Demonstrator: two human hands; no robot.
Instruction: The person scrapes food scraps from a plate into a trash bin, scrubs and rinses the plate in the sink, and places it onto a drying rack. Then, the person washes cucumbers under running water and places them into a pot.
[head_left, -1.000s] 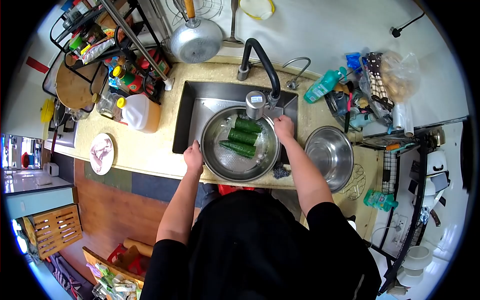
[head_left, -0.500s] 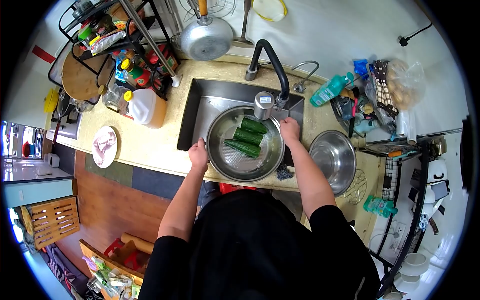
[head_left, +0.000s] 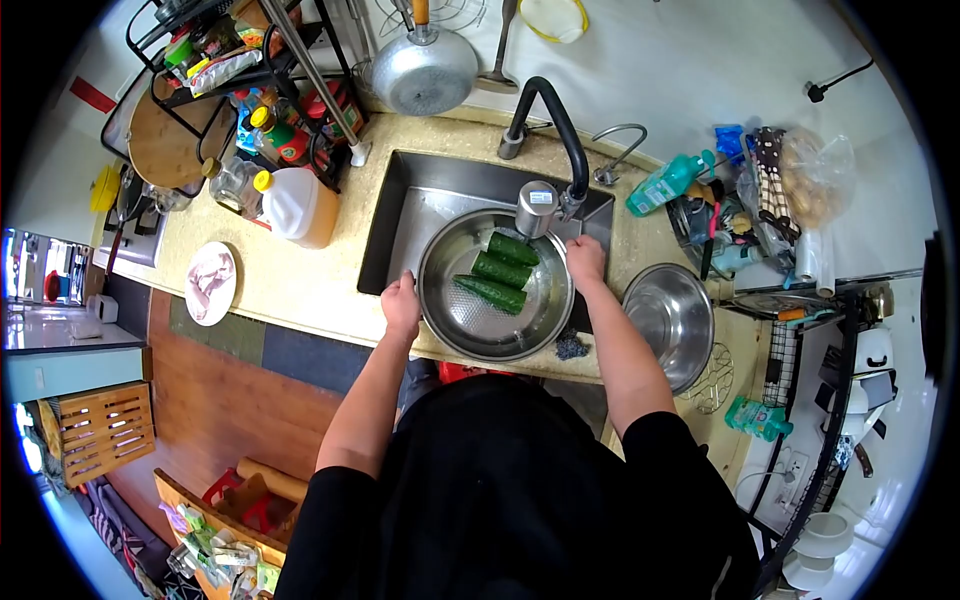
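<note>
A round stainless steel basin (head_left: 445, 325) with a textured bottom sits over the front of the sink (head_left: 385, 215). Inside lie three green cucumber pieces (head_left: 502, 269), side by side toward the back. At the basin's left rim is my left hand (head_left: 401, 306), its fingers closed on the edge. My right hand (head_left: 585, 263) grips the opposite rim, a little farther back. The head of the black-necked faucet (head_left: 537, 208) hangs over the basin's far edge, close to the top cucumber piece.
Right of the sink rests a second metal bowl (head_left: 668, 325), with a dark scouring pad (head_left: 571, 346) near it. A plate of pale meat (head_left: 211, 284) and a yellow-capped jug (head_left: 298, 207) stand on the left counter. A green bottle (head_left: 665, 187) is at the back right.
The whole view has shifted slightly. Both hands stay at the basin's rim, and the cucumber pieces lie as before.
</note>
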